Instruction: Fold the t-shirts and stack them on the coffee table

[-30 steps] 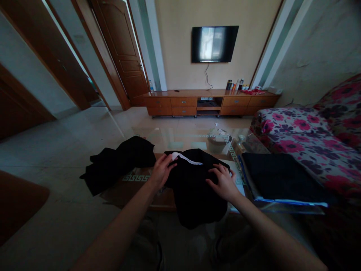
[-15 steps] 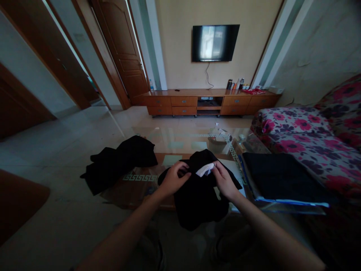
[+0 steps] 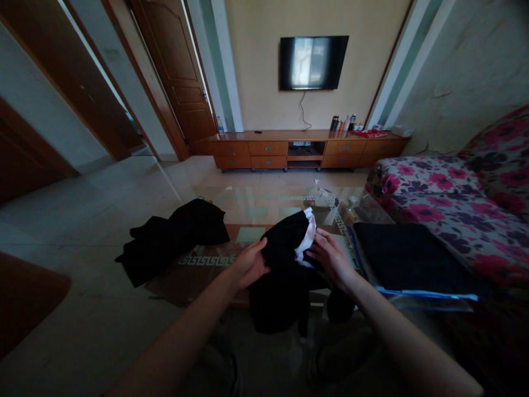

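A black garment with a white-edged end [image 3: 281, 298] hangs partly over the near edge of the glass coffee table [image 3: 206, 275]. My left hand [image 3: 250, 264] is closed on its black cloth, thumb on top. At the white band [image 3: 306, 237], my right hand [image 3: 333, 256] has its fingers bent against the edge of the cloth. Between the hands the black part is raised and spread. What kind of garment it is cannot be made out. Another crumpled black garment [image 3: 177, 231] lies on the table's left side.
On the table's right sits a folded dark cloth [image 3: 409, 253] on a blue-edged plastic bag [image 3: 430, 293]. A flowered sofa [image 3: 438, 204] stands at the right. Farther back are a small glass jar [image 3: 352, 203], a low wooden cabinet [image 3: 268, 149] and a wall television [image 3: 314, 63].
The white strip, small and bunched before, now shows as a longer band along the cloth's raised end. My left hand has moved slightly down and taken hold of the black cloth.
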